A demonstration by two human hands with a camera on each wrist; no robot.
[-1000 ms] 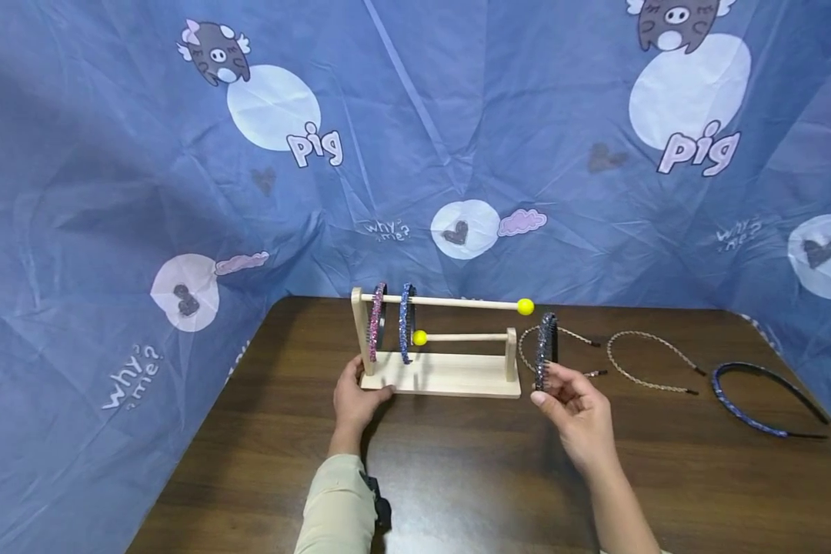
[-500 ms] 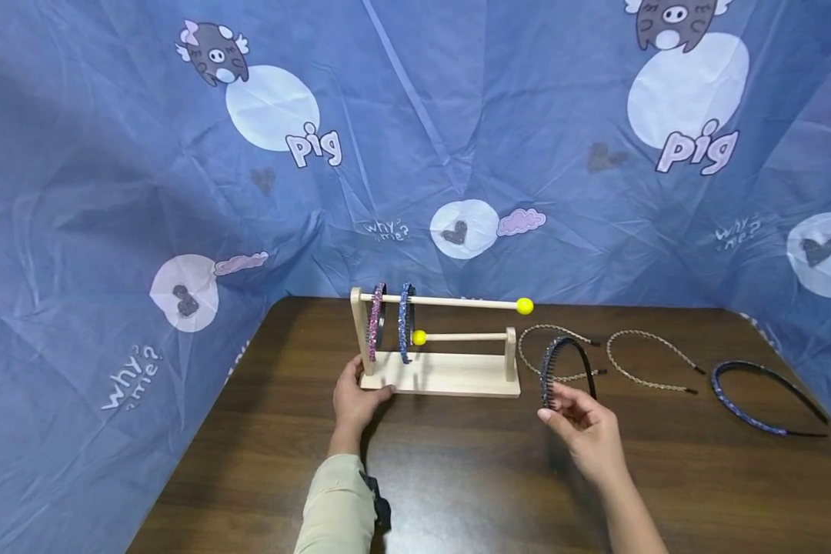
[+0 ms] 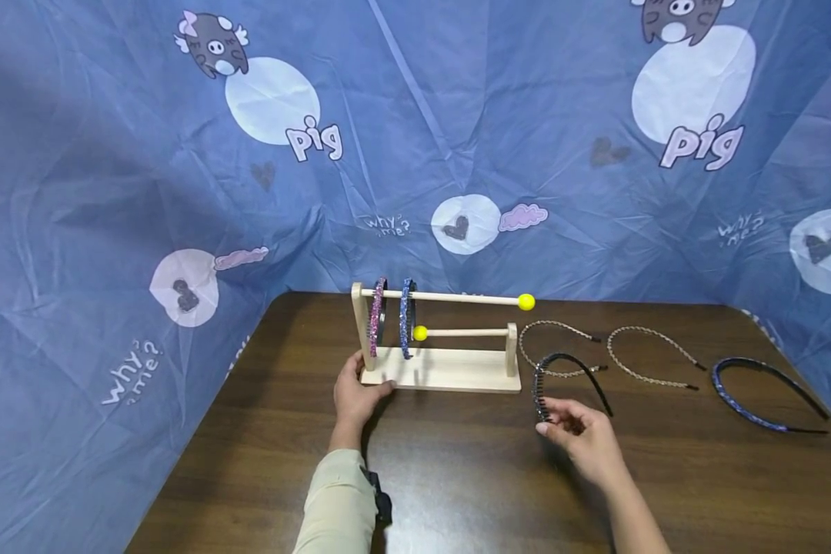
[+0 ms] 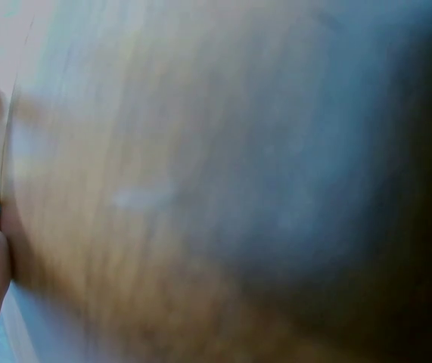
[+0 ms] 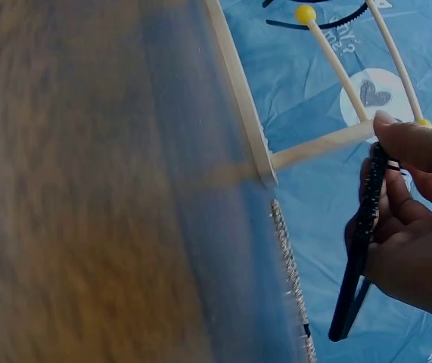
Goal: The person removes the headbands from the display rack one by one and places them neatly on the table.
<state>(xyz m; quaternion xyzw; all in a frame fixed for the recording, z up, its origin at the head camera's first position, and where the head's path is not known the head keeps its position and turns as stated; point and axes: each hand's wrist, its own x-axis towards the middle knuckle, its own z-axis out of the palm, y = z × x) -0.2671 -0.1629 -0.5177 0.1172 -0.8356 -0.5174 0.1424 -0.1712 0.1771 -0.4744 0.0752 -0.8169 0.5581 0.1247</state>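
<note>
Head view: the black band point(image 3: 537, 392) had dropped and turned. A second earlier you held it upright and edge-on, beside the upper bar's yellow knob point(image 3: 526, 302); now it sat lower and nearer you, tilted, its arch opened to view. It was off the rack point(image 3: 450, 371), just right of its base and in front of one braided band point(image 3: 522, 342). Judgement: the turn had taken it away from the bars, so it was not yet hung. Your right hand point(image 3: 585, 440) pinched one end between thumb and fingers, forearm in from lower right; you could not tell whether the far end touched the table point(image 3: 284, 385). Your left hand point(image 3: 356, 396) stayed on the base's left end, thumb over the front edge. The pink band point(image 3: 377, 317) and blue band point(image 3: 405, 319) remained on the upper bar.

Left wrist view: mostly blurred table. You had the base's edge gripped between thumb and fingers.

Right wrist view: your thumb pressed the black band against bent fingers, the rest of it slanting away below the hand. The rack stood beyond, apart from it.
</note>
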